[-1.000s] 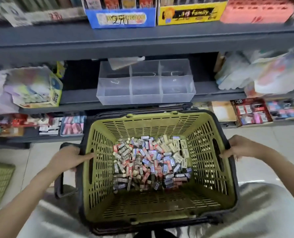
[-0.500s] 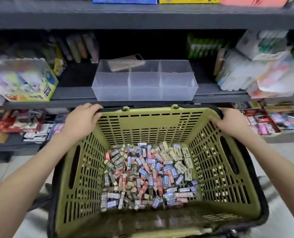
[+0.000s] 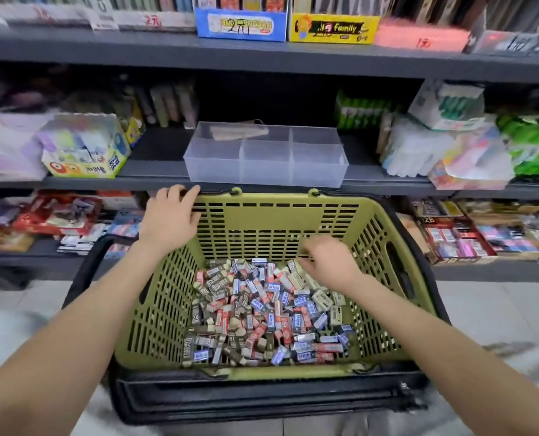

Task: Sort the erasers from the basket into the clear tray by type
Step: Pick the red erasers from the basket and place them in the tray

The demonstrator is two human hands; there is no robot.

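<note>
Both arms forward; left hand [image 3: 170, 218] fingers [image 3: 175, 192] curled, right hand [image 3: 327, 262] lower (fingers blurred).

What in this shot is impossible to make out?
1. Head view: whether the right hand holds anything from the pile of small paper-sleeved erasers; its fingers are blurred and turned away.
2. Head view: erasers lower in the olive-green plastic basket, hidden under the top layer.
3. Head view: what the brownish thing at the clear plastic divided tray's back is; cloudy walls blur it.
</note>
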